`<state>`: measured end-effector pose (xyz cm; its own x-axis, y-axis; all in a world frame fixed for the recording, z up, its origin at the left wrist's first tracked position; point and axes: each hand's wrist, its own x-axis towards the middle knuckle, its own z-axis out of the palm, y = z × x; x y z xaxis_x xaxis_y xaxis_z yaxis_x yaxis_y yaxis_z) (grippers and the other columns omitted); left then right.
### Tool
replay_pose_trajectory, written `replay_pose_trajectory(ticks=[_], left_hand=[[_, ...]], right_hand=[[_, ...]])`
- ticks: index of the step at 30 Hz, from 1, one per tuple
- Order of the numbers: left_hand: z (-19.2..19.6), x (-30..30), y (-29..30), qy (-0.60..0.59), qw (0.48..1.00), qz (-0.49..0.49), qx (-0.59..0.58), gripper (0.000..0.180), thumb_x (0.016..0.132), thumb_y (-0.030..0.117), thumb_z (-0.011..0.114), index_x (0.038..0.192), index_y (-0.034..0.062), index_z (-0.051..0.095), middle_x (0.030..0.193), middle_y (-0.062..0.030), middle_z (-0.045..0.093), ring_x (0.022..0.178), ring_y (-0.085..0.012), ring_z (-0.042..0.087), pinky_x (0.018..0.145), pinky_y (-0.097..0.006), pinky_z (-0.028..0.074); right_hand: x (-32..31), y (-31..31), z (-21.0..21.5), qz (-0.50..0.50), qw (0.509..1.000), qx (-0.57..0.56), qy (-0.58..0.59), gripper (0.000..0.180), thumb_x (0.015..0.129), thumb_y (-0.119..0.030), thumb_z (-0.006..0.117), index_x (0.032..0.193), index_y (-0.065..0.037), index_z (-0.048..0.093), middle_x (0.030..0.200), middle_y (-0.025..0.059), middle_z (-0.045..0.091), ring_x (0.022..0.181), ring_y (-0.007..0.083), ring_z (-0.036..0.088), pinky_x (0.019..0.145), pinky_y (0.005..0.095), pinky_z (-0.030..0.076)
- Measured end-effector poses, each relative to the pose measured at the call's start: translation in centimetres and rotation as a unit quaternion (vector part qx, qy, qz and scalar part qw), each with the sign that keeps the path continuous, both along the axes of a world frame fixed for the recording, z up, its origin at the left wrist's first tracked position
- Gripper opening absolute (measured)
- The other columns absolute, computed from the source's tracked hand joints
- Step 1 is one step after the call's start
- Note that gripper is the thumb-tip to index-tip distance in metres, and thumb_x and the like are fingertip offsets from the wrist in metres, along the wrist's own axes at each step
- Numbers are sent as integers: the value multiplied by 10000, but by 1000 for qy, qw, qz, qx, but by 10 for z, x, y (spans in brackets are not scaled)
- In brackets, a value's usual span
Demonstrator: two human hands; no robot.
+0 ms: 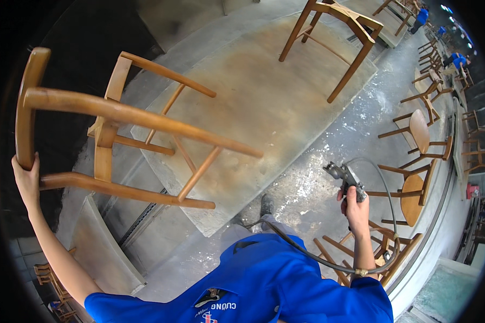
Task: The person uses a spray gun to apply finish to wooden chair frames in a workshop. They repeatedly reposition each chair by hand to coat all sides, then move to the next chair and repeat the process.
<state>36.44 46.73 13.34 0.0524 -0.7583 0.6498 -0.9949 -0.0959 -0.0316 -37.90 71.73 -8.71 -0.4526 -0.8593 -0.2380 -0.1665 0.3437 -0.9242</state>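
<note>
My left hand (27,180) is closed round the curved back rail of a brown wooden chair frame (145,117), at the far left. The seatless frame is tilted on its side, its legs pointing right over a large grey board (253,102) stained with brown overspray. My right hand (355,209) grips a spray gun (348,177), which is apart from the chair, its nozzle end toward the upper left. From the gun a thin hose (396,231) loops down past my right forearm and across my front. Whether the trigger is pressed, I cannot tell.
Another wooden chair frame (355,24) stands at the board's far end. Along the right side runs a row of wooden chairs (419,132), with more frames (385,253) near my right elbow. A smaller stained panel (99,242) lies lower left. People in blue (458,60) are farther off.
</note>
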Motion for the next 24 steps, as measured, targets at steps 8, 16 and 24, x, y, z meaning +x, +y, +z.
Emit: replay_pose_trajectory(ticks=[8, 16, 24], left_hand=[[-4, 10, -15, 81, 995, -48, 34, 471, 937, 364, 685, 1168, -18, 535, 1025, -172, 622, 982, -279, 619, 874, -365, 475], [-21, 25, 8, 138, 989, -32, -29, 553, 985, 480, 571, 1211, -22, 525, 1090, -231, 633, 1023, -346, 632, 881, -405, 484], [-34, -9, 84, 209, 976, 35, -43, 655, 924, 556, 620, 1224, -21, 537, 1137, -225, 642, 1084, -360, 630, 924, -419, 479]], right_hand=[[22, 95, 47, -83, 997, 1, 2, 555, 1019, -558, 427, 952, -31, 586, 676, 15, 572, 435, 51, 440, 387, 208, 299], [74, 100, 120, 37, 976, -165, -134, 932, 742, -899, 422, 1038, -26, 562, 722, 118, 597, 454, 109, 440, 420, 223, 337], [83, 83, 166, 145, 937, -281, -151, 947, 735, -901, 431, 1026, -11, 574, 698, 102, 588, 422, 110, 427, 381, 219, 334]])
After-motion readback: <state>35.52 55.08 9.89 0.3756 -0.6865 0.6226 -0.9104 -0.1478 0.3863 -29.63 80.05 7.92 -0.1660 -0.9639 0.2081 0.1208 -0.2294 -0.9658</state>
